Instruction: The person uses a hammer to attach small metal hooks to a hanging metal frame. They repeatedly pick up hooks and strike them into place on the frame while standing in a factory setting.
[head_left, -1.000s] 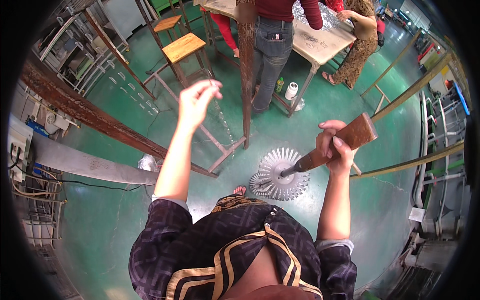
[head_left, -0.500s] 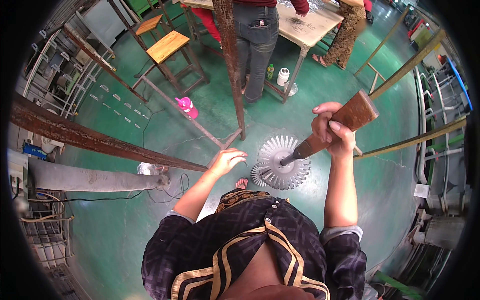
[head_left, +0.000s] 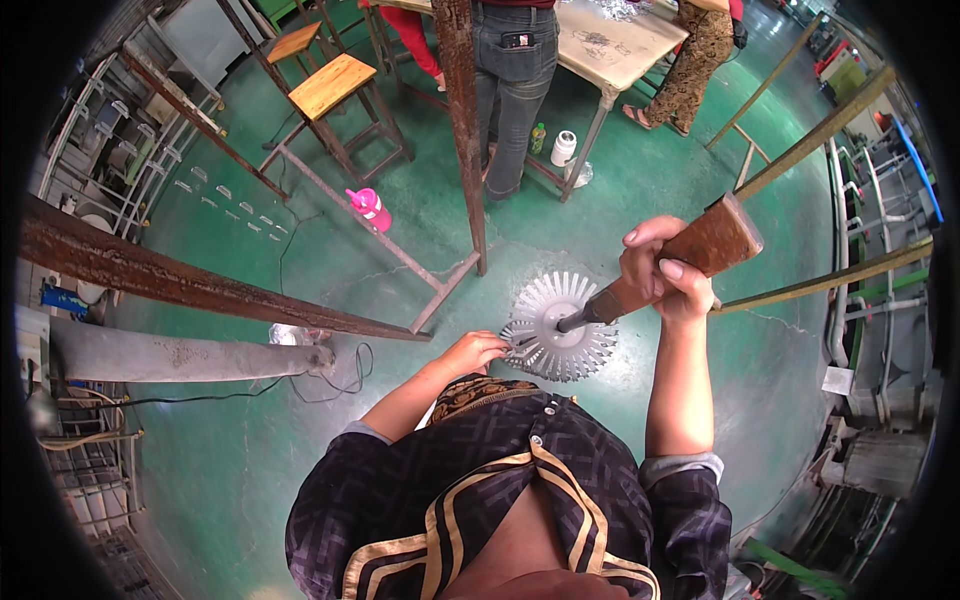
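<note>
My right hand (head_left: pixel 668 272) is closed around a rusty brown rectangular metal bar (head_left: pixel 715 240). A dark rod (head_left: pixel 580 318) runs from the bar's lower end to the middle of a grey toothed disc (head_left: pixel 555 295), whose slotted blades fan out all round. Part of a smaller toothed disc (head_left: pixel 518 345) shows at its left edge. My left hand (head_left: pixel 474 354) is beside that smaller disc, fingertips close to its rim; I cannot tell whether they touch it. Its fingers are drawn together, and anything between them is hidden.
Rusty frame posts (head_left: pixel 200 285) cross left and ahead. A thick grey pipe (head_left: pixel 190 350) lies at left, near a loose black cable (head_left: pixel 350 375). Ahead are a pink bottle (head_left: pixel 371 208), a wooden stool (head_left: pixel 333 85) and a worktable (head_left: pixel 625 40) with people standing by it.
My left hand has moved down and to the right, toward the smaller toothed disc. My right hand stays on the rusty bar, which has shifted only slightly.
</note>
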